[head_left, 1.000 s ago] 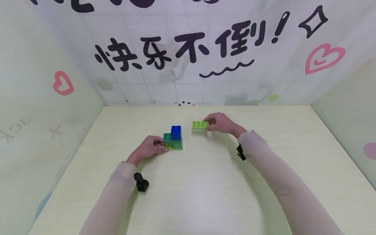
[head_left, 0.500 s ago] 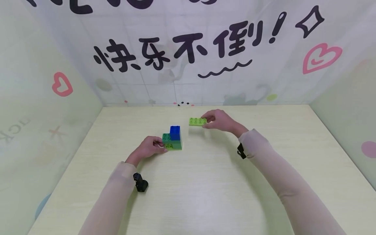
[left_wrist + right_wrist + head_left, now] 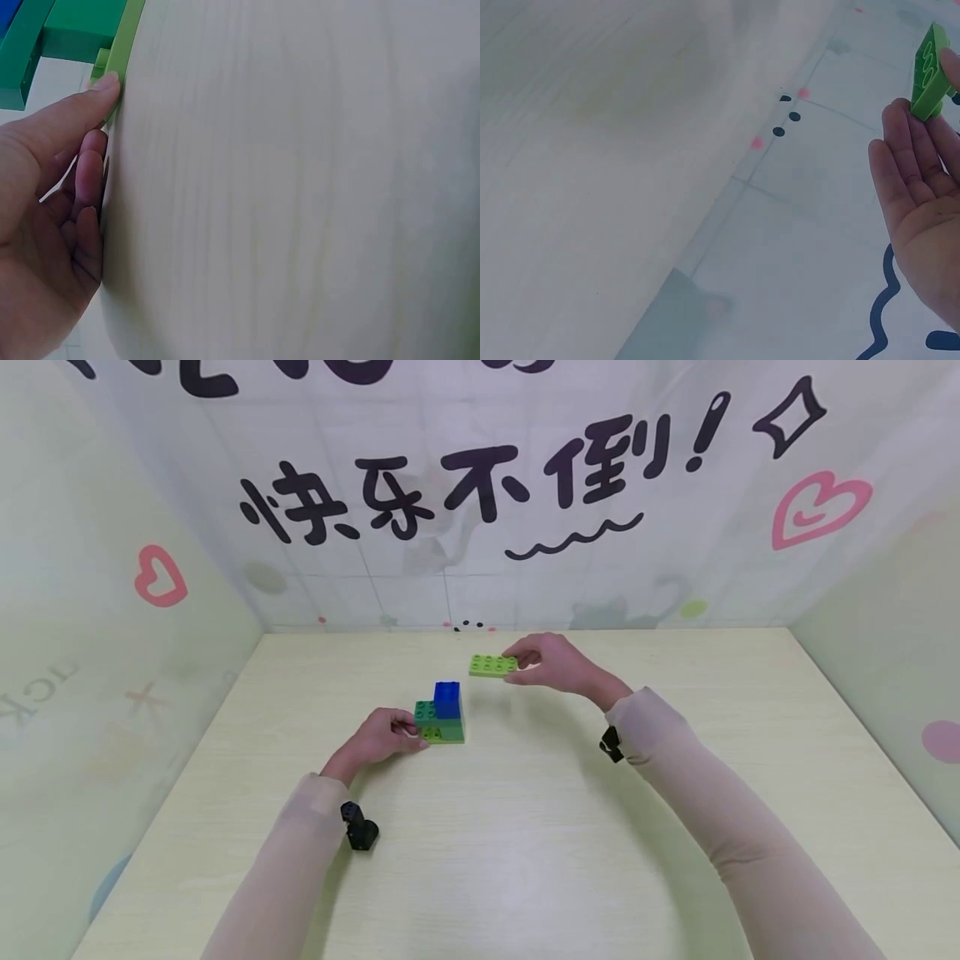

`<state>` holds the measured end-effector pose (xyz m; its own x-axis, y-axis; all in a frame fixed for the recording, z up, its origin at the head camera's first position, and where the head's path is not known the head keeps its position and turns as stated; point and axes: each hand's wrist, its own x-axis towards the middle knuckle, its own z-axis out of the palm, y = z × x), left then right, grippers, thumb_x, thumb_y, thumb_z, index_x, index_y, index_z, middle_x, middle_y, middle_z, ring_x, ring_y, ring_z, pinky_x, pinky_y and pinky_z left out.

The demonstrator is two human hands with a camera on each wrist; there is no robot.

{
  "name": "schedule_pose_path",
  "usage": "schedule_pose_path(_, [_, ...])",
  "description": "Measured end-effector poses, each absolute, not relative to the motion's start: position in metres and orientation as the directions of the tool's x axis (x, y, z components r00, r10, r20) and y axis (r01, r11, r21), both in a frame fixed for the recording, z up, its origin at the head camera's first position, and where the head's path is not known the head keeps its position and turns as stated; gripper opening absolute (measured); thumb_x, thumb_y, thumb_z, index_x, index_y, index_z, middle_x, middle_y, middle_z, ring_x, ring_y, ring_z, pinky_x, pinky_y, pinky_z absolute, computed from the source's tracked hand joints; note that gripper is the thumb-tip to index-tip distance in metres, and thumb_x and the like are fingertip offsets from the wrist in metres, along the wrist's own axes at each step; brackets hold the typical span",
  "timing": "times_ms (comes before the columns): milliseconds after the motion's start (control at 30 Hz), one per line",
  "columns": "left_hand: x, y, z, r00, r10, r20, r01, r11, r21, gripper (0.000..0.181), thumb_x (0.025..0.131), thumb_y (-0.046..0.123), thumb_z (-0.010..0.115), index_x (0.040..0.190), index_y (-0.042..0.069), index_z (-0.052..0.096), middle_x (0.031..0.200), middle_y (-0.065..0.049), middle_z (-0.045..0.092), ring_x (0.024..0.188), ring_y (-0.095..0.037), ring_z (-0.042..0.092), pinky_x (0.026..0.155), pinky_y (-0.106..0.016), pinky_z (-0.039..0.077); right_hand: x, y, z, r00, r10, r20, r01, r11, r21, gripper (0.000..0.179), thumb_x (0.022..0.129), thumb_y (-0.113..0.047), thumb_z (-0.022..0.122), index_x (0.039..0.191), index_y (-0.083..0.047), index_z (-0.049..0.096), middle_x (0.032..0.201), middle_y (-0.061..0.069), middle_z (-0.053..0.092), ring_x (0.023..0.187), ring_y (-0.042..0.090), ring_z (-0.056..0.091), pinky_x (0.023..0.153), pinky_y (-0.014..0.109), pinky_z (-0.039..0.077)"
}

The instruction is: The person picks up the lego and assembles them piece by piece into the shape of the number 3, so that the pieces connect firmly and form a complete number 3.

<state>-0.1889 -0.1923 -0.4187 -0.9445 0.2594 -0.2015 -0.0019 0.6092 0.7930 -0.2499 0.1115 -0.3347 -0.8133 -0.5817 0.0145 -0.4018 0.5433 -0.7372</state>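
A small stack of building bricks stands on the table: a lime-green plate [image 3: 124, 45] at the bottom, a green brick [image 3: 425, 711] above it and a blue brick [image 3: 447, 699] on top at the right. My left hand [image 3: 381, 735] grips the stack's left end, thumb on the edge of the bottom plate. Behind and right of the stack, my right hand [image 3: 553, 662] pinches another flat lime-green brick [image 3: 487, 666] by its right end, studs up. This brick is off the table, with a shadow below it. Its hollow underside shows in the right wrist view.
A pale wooden table [image 3: 510, 843] lies under both hands. Close behind it hangs a white printed backdrop [image 3: 420, 593], with similar side panels left and right. A black wrist camera [image 3: 362, 828] sits on the left wrist, just over the table.
My right hand has moved left and a little farther back, bringing the flat lime-green brick closer to the stack. The left hand and the stack have stayed in place.
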Motion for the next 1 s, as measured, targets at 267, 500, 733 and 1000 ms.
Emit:
schedule_pose_path(267, [-0.188,-0.192,-0.419,-0.944,0.256,-0.207,-0.007,0.613,0.790,0.035,0.077,0.011,0.074,0.103,-0.006,0.058,0.088,-0.010,0.057,0.077,-0.020,0.048,0.070,-0.030,0.041,-0.242,0.102,-0.327,-0.802,-0.597,0.039,-0.425,0.523,-0.738,0.042,0.081,-0.023,0.071,0.116,-0.003,0.062,0.107,0.007,0.062,0.092,0.018,0.058,0.081,0.031,0.046])
schedule_pose_path(500, [-0.189,-0.193,-0.419,-0.944,0.258,-0.204,-0.003,0.614,0.789,0.033,0.078,0.012,0.074,0.101,-0.006,0.059,0.087,-0.009,0.057,0.076,-0.020,0.047,0.069,-0.029,0.041,-0.237,0.092,-0.324,-0.786,-0.614,0.071,-0.449,0.488,-0.749,0.040,0.080,-0.024,0.072,0.114,-0.004,0.063,0.104,0.005,0.062,0.090,0.016,0.058,0.083,0.031,0.046])
schedule_pose_path(733, [-0.188,-0.193,-0.418,-0.946,0.262,-0.192,0.009,0.610,0.792,0.032,0.077,0.011,0.073,0.100,-0.006,0.059,0.086,-0.009,0.057,0.075,-0.020,0.048,0.068,-0.030,0.041,-0.232,0.083,-0.324,-0.769,-0.634,0.087,-0.465,0.460,-0.756,0.040,0.080,-0.023,0.072,0.114,-0.005,0.064,0.106,0.004,0.061,0.090,0.015,0.058,0.084,0.033,0.046])
schedule_pose_path(1000, [-0.188,-0.193,-0.418,-0.945,0.262,-0.195,0.005,0.609,0.793,0.033,0.077,0.012,0.074,0.102,-0.006,0.059,0.087,-0.009,0.057,0.075,-0.020,0.048,0.069,-0.030,0.041,-0.228,0.073,-0.323,-0.748,-0.656,0.100,-0.495,0.451,-0.743,0.040,0.080,-0.024,0.072,0.114,-0.005,0.064,0.106,0.003,0.062,0.090,0.015,0.059,0.082,0.026,0.045])
